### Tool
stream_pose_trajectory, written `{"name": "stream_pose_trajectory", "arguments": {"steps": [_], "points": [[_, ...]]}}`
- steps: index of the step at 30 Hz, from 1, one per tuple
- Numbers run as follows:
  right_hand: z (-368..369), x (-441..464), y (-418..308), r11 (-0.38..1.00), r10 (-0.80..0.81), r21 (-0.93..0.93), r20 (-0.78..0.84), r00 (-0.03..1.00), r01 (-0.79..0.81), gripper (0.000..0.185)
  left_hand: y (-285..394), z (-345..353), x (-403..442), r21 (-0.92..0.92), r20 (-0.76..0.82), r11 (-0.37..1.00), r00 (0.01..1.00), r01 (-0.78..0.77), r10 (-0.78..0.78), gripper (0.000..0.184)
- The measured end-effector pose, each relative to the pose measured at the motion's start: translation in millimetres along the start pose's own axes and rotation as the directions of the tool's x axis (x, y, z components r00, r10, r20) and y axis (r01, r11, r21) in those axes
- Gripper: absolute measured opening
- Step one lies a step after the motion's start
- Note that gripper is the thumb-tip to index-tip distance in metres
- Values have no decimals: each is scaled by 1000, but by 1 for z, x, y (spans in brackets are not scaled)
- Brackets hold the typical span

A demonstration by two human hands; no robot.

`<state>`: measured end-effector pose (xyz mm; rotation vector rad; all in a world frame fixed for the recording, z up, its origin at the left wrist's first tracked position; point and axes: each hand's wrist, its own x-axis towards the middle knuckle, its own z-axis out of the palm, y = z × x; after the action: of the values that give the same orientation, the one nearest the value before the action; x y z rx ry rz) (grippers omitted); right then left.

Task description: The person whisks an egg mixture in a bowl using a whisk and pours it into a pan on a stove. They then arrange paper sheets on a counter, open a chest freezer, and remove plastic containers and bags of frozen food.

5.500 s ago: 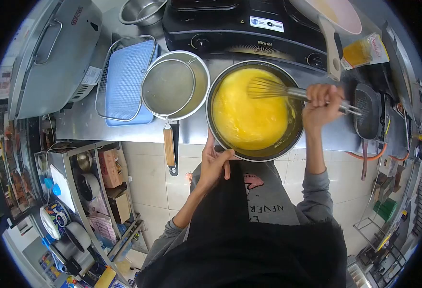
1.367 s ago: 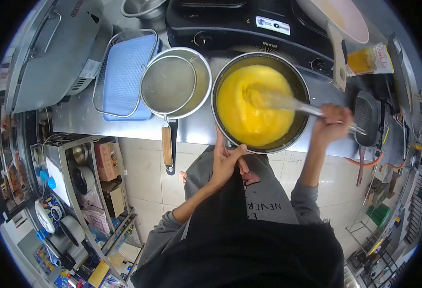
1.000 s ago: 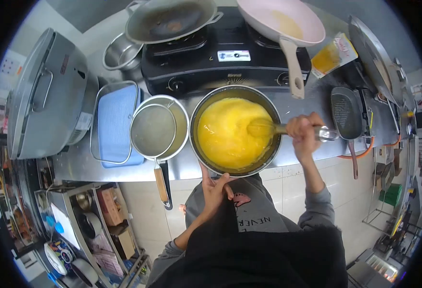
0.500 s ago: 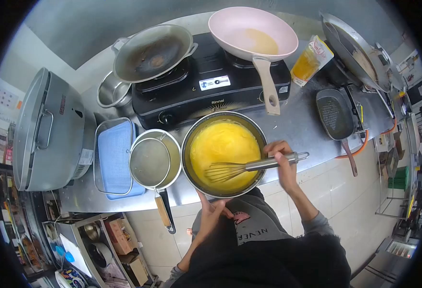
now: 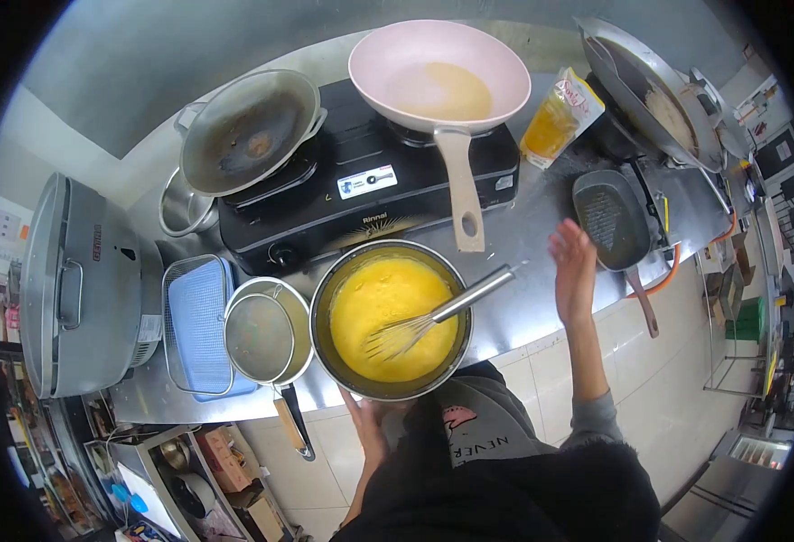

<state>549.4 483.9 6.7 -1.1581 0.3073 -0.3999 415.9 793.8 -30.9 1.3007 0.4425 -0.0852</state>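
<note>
A dark-rimmed pot (image 5: pixel 321 357) of yellow beaten egg-like liquid sits at the counter's front edge. Standing in it is a whisk (image 5: pixel 483 291), wires in the liquid and steel handle leaning over the right rim. My left hand (image 5: pixel 370 426) holds the near side of the pot from below, its fingers partly hidden by the pot and my clothing. To the right, my right hand (image 5: pixel 575 275) is raised with open fingers and nothing in it, apart from the whisk and closest to the small square grill pan (image 5: pixel 609 217).
Behind the pot is a black two-burner stove (image 5: pixel 325 221) carrying a grey wok (image 5: pixel 248 135) and a pink frying pan (image 5: pixel 397 63), whose handle points toward me. A yellow pouch (image 5: pixel 555 122) stands right of it. On the left are a strainer over a pot (image 5: pixel 302 348) and a blue tray (image 5: pixel 200 312).
My right hand has let go of the whisk and moved right and up, opening. The whisk now leans in the pot unheld. My left hand stays at the pot; the whole view has shifted.
</note>
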Motion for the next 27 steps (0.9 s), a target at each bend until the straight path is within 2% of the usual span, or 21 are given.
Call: {"name": "stream_pose_trajectory", "arguments": {"steps": [1,2,3,5,6,7,8,10,11,13,14,16,18,19,20,27], "points": [[10,15,-10,1000,-1,3,8,1000,1,46,-7,-9,-3,-55,-8,998,999,35,-36,78],[26,29,-17,983,-57,-171,62,996,67,46,-12,-14,-5,-109,-14,992,998,66,-68,71],[43,40,-19,934,-103,-331,122,987,138,45,-12,-12,-6,-20,-54,998,997,51,-52,66],[77,59,-13,995,86,-74,228,970,-71,44,-9,-12,-10,4,-102,999,993,51,-51,65],[89,69,-9,964,236,17,398,886,-264,41,-9,-13,-12,20,-146,998,987,67,-64,64],[100,75,-8,886,344,66,569,747,-458,37,-11,-15,-11,33,-166,999,986,19,-14,58],[111,76,-11,885,336,72,583,740,-460,37,-12,-17,-11,36,-177,999,984,5,1,58],[130,73,-29,629,627,-9,598,499,-778,32,-12,-16,-13,32,-279,999,960,1,8,52],[131,74,-27,626,626,-19,608,488,-780,32,-11,-14,-14,38,-327,999,945,-19,30,48],[131,69,-19,710,580,14,554,597,-704,19,-9,-9,-15,27,-391,999,919,-38,45,48],[129,70,-18,709,580,3,566,586,-705,19,-8,-6,-13,19,-439,998,896,-54,57,48],[114,73,-20,743,556,28,532,639,-669,14,-7,-2,-12,14,-476,997,876,-73,71,47],[102,81,-27,756,574,1,479,664,-654,11,-7,1,-8,-1,-547,994,832,-107,89,47],[94,88,-31,766,599,-82,453,660,-638,10,-7,2,-4,0,-564,995,821,-100,83,46],[87,93,-34,764,626,-166,424,655,-623,10,-8,1,-1,-2,-563,995,823,-98,79,46],[83,112,-68,782,623,-314,396,675,-538,14,-1,-7,17,10,-546,991,829,-135,119,43]]}}
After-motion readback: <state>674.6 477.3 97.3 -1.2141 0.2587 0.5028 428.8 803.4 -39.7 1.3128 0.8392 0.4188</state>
